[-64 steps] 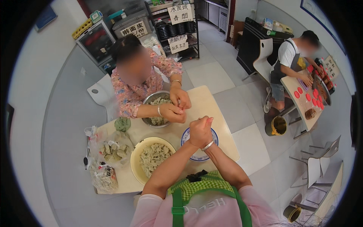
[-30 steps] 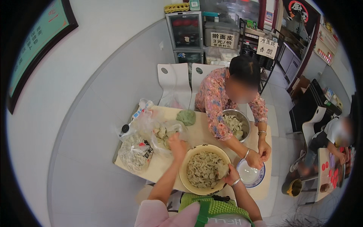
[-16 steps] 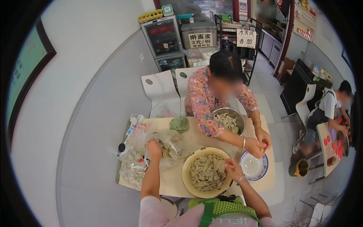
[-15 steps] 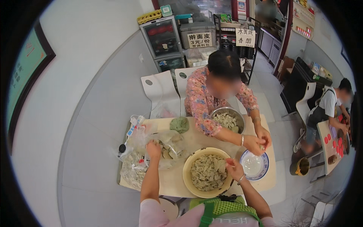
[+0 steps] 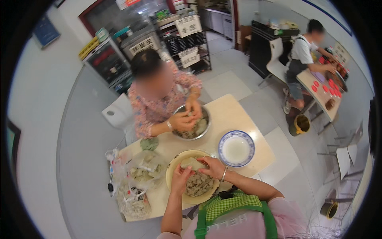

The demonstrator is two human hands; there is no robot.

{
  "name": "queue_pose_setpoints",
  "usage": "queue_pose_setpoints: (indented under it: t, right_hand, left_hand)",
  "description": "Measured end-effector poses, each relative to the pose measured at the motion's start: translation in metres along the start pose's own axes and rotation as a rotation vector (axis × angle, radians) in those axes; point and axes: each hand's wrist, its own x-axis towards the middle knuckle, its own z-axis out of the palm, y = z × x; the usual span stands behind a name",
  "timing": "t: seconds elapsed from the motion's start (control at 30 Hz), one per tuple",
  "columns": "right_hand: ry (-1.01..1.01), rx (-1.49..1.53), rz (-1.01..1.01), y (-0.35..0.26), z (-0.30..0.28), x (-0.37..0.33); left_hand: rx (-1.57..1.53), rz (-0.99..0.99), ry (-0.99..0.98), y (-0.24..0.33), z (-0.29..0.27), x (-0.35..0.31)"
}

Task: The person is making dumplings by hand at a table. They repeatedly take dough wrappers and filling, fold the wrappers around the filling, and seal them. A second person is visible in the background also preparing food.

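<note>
My left hand [image 5: 180,179] and my right hand [image 5: 213,168] are raised over a yellow basin [image 5: 170,165], fingers closed on a pale grey-green, flattish piece [image 5: 193,163]. Its exact kind I cannot make out. Below, the basin holds a heap of similar greyish pieces [image 5: 197,184]. Just right of my right hand stands a white bowl with a blue patterned rim [image 5: 236,148]. To the left of the basin sit clear plastic bags [image 5: 145,169] with more pale greenish pieces inside.
Across the table a person in a flowered top works with both hands over a metal bowl [image 5: 208,124]. A green cloth-like bundle [image 5: 149,143] lies beside the bags. At right, another person works at a second table [image 5: 318,99] near a bucket [image 5: 299,125].
My left hand has left the plastic bag and joined my right hand over the basin. The other person's hands have moved back over the metal bowl. My view has turned right.
</note>
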Motion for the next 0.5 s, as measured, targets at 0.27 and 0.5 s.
queue_pose_setpoints:
  t: [0.27, 0.5]
  right_hand:
    - [0.197, -0.114, 0.322, 0.039, -0.054, -0.036]
    - [0.402, 0.014, 0.379, 0.059, -0.071, -0.046]
  left_hand:
    - [0.406, 0.255, -0.240, -0.033, 0.088, 0.045]
    - [0.527, 0.288, -0.308, -0.069, 0.106, 0.077]
